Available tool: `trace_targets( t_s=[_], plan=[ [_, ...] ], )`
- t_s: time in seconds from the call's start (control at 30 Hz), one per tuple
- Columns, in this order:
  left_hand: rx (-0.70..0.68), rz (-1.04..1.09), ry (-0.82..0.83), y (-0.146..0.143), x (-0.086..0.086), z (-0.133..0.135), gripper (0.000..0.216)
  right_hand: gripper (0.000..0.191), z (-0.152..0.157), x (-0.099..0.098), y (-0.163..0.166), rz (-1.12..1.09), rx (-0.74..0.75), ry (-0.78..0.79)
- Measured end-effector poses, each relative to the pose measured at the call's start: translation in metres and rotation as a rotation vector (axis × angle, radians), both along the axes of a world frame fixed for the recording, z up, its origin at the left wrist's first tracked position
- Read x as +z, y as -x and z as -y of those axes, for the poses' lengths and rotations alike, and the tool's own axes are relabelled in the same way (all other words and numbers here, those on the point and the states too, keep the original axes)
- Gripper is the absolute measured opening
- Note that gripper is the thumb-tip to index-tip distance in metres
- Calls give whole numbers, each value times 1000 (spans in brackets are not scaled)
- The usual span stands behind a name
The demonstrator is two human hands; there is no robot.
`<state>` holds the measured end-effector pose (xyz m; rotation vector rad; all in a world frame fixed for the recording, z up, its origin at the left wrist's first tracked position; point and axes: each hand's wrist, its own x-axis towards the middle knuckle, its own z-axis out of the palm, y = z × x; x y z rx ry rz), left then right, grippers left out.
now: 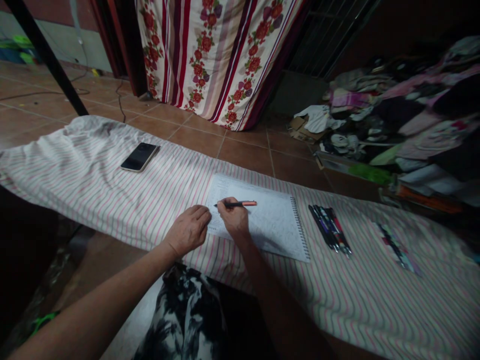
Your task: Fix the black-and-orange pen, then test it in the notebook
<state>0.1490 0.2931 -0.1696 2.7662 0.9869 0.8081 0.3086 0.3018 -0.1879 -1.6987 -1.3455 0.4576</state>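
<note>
A spiral notebook [273,215] lies on the striped cloth, its wire binding to the right and faint writing or print on the page. My right hand [236,220] is closed round a black and orange pen [245,203], whose tip points left over the page's left part. At the notebook's left edge rests my left hand [190,227], its fingers curled together; whatever is under them is hidden. Right of the binding, several pens [330,229] lie side by side. Farther right is a blurred group of slim items [397,250], perhaps more pens.
The striped cloth [165,200] covers a long, low surface. A smartphone [140,157] lies on its left part. Beyond hangs a floral curtain [221,55] above the tiled floor [245,152]. Heaped clothes [412,110] fill the right background. A dark pole [52,60] slants at upper left.
</note>
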Motion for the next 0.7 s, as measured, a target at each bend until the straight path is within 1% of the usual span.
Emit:
trace_targets(
  t_s=[0.43, 0.57, 0.7],
  plan=[
    [-2, -1, 4, 1, 0, 0, 21, 20, -1, 0, 0, -13, -13, -6],
    [-1, -5, 5, 1, 0, 0, 21, 19, 0, 1, -1, -51, 6, -6],
    [0, -14, 11, 1, 1, 0, 21, 19, -1, -1, -3, -117, -30, -20]
  ],
)
